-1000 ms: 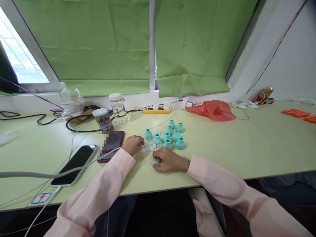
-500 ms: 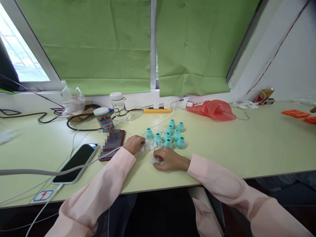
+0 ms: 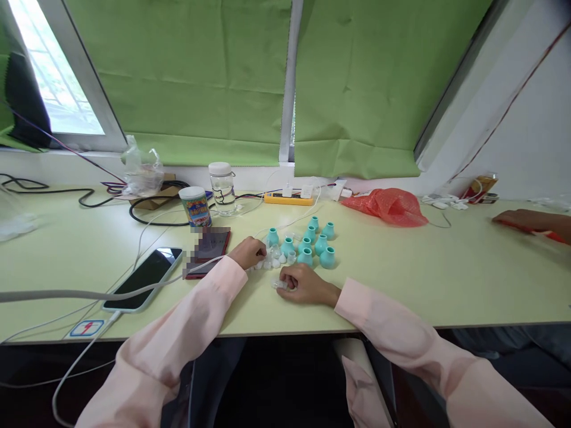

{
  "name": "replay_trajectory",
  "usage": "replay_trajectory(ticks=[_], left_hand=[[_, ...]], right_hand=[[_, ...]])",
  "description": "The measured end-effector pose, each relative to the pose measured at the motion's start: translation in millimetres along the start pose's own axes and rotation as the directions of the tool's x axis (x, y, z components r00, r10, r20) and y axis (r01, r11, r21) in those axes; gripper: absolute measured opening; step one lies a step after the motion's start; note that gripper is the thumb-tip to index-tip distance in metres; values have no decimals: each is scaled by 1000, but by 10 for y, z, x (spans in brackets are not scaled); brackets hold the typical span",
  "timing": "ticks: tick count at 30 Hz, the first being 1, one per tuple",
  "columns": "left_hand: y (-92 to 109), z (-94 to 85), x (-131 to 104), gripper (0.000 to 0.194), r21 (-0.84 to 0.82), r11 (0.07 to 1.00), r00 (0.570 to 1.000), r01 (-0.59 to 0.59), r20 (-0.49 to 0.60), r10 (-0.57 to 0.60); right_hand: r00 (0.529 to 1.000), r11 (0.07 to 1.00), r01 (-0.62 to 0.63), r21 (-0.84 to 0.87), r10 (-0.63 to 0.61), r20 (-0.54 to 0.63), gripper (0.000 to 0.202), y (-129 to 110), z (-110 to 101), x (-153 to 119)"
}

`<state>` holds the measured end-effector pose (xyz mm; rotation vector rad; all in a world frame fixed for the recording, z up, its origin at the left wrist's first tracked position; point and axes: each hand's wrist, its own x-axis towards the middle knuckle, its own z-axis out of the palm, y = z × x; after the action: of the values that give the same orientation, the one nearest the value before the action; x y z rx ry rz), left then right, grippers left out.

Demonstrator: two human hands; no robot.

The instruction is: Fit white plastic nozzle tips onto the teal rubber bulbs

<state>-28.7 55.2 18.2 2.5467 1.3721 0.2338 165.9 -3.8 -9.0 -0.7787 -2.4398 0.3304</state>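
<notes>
While the right hand [image 3: 303, 285] pinches a clear bit [image 3: 278, 284] in front of the pots [image 3: 305, 257], the left hand [image 3: 247, 252] curls beside them — its hold hidden. A hand's bump could tip them.

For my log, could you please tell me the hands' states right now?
Left hand: curled beside the translucent pieces; holding anything cannot be told.
Right hand: closed on a clear plastic piece.

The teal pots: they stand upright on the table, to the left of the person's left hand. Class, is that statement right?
Not quite: the side is wrong. In the head view the teal pots stand to the right of the left hand. They do stand upright on the table.
</notes>
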Motion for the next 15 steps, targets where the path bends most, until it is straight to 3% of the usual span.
replay_trajectory(ticks=[6, 15], left_hand=[[-27, -10, -15, 28, -2, 1000, 999, 13, 41, -13], [45, -9, -23, 27, 135, 991, 998, 4, 68, -13]], right_hand=[[1000, 1000, -11, 4, 11, 5, 12, -12, -24, 23], [999, 999, -25, -26, 27, 44, 12, -46, -55, 45]])
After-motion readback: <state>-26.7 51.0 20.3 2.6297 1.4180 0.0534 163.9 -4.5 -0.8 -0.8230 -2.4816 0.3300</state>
